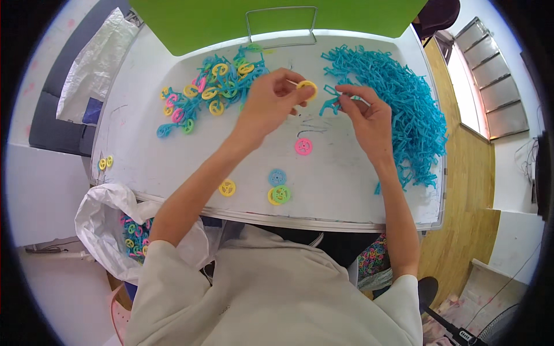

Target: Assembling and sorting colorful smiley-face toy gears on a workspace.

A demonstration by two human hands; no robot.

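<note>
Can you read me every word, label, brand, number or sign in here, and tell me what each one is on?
None can be read.
White tabletop: dark strokes, forming no word I can make out.
Dark pole at lower right: small pale marks, too small to read.
Yellow wheel in the left hand: no legible lettering.

workshop-like room, home or business unclear, broad white worktable (346,179), big heap of teal plastic clip-like pieces (407,106), open white plastic sack (95,219) of small multicoloured plastic parts (135,237), light-brown wood-plank floor (464,199)
</note>
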